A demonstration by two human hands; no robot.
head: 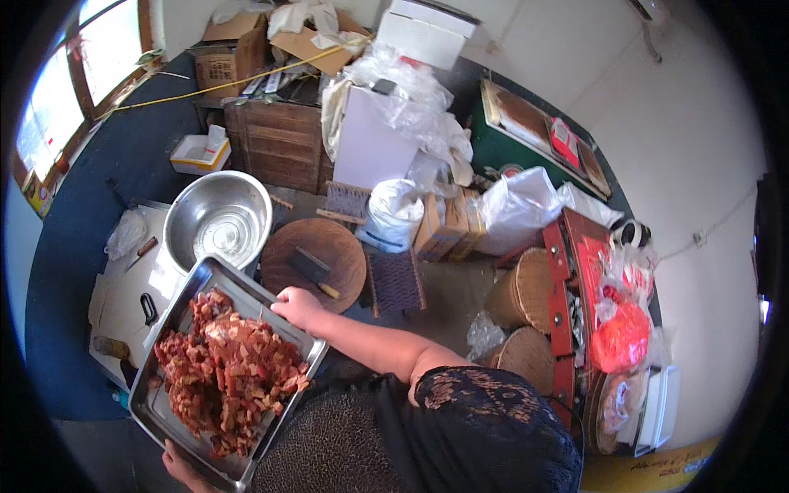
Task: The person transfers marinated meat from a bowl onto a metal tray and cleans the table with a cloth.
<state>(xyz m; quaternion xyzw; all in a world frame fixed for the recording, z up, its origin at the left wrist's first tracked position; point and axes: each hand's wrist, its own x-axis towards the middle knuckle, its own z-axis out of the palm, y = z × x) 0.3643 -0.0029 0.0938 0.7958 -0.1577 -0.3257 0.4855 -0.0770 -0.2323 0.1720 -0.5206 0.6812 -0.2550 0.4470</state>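
Observation:
A rectangular metal tray [196, 271] heaped with chopped raw meat [231, 366] is held tilted in front of my body. My right hand [299, 307] grips its upper right rim, and my left hand [179, 463] is at its lower rim, partly cut off by the picture's edge. Just beyond the tray stands a large stainless steel basin [219, 215] with a shiny bottom. To its right, a cleaver [311, 266] with a wooden handle lies on a round wooden chopping block [280, 246].
A white table [117, 302] at the left bears a knife [145, 249], black-handled scissors [148, 308], a glass jar [111, 347] and a plastic bag [127, 233]. Woven stools [533, 289], a red drawer cabinet [560, 308], a white sack [392, 212] and cardboard boxes [441, 228] stand to the right.

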